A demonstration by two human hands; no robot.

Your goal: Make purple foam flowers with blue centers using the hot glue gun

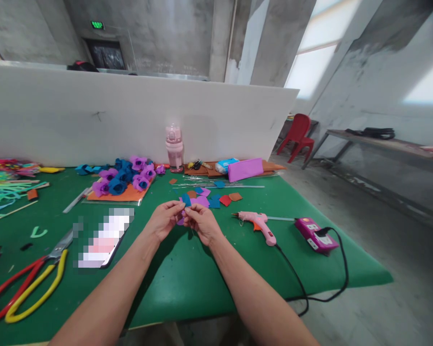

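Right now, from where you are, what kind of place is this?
It looks like a craft workshop, maybe: the green table has purple and blue flowers that seem handmade, a pink glue gun and big scissors.

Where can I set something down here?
Bare green tabletop lies between the left forearm and right forearm, and beyond the pink plastic glue gun, right of the flat coloured scraps. Crowded: the left side, with red-and-yellow-handled metal scissors, a flat phone, and purple and blue craft flowers.
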